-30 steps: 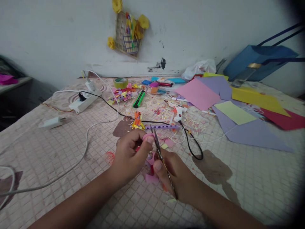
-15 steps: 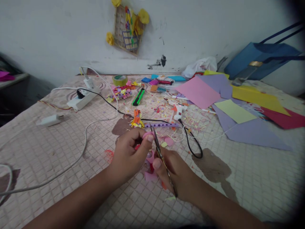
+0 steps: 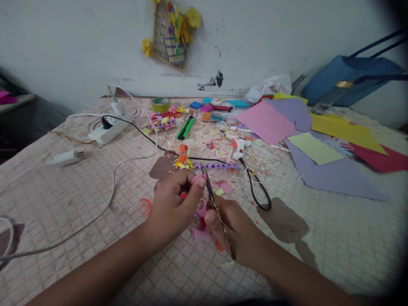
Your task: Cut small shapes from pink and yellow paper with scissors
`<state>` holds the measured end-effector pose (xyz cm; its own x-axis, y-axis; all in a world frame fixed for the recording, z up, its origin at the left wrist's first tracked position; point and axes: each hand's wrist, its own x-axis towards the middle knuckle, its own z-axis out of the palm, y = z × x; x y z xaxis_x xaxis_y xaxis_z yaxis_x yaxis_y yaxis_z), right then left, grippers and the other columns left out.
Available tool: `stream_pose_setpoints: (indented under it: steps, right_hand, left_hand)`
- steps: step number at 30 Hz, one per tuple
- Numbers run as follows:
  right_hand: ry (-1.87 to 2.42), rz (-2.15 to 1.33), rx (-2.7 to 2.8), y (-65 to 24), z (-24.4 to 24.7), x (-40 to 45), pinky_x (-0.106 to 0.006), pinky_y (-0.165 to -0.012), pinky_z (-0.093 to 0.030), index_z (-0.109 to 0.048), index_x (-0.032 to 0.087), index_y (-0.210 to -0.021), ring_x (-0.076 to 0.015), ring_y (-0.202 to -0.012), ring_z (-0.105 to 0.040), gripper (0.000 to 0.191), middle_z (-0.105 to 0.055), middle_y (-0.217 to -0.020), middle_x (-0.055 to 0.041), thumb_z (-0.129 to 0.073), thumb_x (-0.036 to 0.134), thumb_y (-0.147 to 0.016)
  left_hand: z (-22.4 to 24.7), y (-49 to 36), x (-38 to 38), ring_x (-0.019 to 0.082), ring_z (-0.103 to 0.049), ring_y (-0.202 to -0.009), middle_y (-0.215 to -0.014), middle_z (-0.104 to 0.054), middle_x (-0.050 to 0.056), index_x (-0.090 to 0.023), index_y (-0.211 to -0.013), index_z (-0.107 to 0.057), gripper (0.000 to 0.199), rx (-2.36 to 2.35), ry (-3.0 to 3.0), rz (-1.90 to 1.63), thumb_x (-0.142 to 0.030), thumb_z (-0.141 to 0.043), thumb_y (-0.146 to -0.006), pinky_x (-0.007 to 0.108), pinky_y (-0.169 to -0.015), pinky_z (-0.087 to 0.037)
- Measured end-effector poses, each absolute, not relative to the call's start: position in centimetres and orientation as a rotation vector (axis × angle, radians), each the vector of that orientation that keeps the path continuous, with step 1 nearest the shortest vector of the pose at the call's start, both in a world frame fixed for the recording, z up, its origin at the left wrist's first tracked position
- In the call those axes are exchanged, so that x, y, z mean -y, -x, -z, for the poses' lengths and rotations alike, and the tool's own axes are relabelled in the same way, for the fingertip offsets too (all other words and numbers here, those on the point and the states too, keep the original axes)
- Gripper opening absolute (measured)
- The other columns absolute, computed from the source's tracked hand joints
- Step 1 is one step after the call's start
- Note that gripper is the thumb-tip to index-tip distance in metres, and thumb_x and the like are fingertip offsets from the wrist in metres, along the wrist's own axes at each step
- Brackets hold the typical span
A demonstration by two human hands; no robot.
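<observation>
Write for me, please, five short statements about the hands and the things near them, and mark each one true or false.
1. The right hand holds scissors. True.
2. The left hand holds a yellow piece. False: its fingers pinch a pink piece.
3. The green cutter lies beyond both hands. True.
4. The glue gun has a black cord. True.
5. The blue bag is at the picture's left. False: it is at the right.

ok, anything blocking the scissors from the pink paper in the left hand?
Nothing visible. The scissors in the right hand have their blades right at the edge of the pink paper. The left hand pinches it close beside the blades. Can't tell whether paper sits between them.
</observation>
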<state>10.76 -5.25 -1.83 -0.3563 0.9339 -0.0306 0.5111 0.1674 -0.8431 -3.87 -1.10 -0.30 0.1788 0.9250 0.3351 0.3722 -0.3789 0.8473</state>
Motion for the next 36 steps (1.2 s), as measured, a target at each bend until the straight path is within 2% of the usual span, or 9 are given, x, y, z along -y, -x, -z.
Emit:
stream_pose_setpoints:
  steps: [9, 18, 24, 36]
  right_hand:
    - [1.356, -1.089, 1.961, -10.74, 1.86, 5.16, -0.024, -0.046, -0.027, -0.040, 0.019, -0.072, -0.0113, -0.051, -0.042, 0.054, -0.048, -0.059, 0.0002, -0.019, 0.067, -0.083]
    - [1.254, -1.210, 1.860, -10.54, 1.57, 5.44, -0.024, -0.048, -0.029, -0.040, 0.019, -0.076, -0.0112, -0.053, -0.039, 0.050, -0.044, -0.062, 0.0018, -0.022, 0.066, -0.084]
    - [1.277, -1.219, 1.846, -10.66, 1.81, 5.35, -0.024, -0.046, -0.026, -0.037, 0.020, -0.072, -0.0104, -0.051, -0.035, 0.051, -0.040, -0.059, 0.0032, -0.024, 0.068, -0.082]
    - [1.317, -1.250, 1.863, -10.95, 1.84, 5.25, -0.023, -0.046, -0.032, -0.039, 0.020, -0.076, -0.0118, -0.051, -0.044, 0.046, -0.045, -0.057, 0.0025, -0.030, 0.064, -0.083]
  left_hand:
    - [0.62, 3.74, 1.28, 0.009, -0.045, -0.048, -0.052, -0.049, -0.001, -0.016, -0.062, -0.051, 0.027, -1.184, -1.765, -1.180, -0.034, -0.048, -0.083, 0.021, -0.044, -0.036]
    - [0.73, 3.67, 1.43, 0.008, -0.045, -0.051, -0.055, -0.050, -0.002, -0.016, -0.067, -0.052, 0.023, -1.098, -1.736, -1.188, -0.032, -0.049, -0.084, 0.021, -0.048, -0.037]
    - [0.74, 3.62, 1.36, 0.008, -0.045, -0.051, -0.055, -0.049, -0.002, -0.016, -0.066, -0.051, 0.023, -1.098, -1.709, -1.183, -0.031, -0.049, -0.084, 0.021, -0.049, -0.038]
    - [0.62, 3.54, 1.36, 0.009, -0.046, -0.050, -0.054, -0.049, -0.002, -0.016, -0.066, -0.051, 0.025, -1.123, -1.702, -1.161, -0.033, -0.048, -0.084, 0.022, -0.047, -0.036]
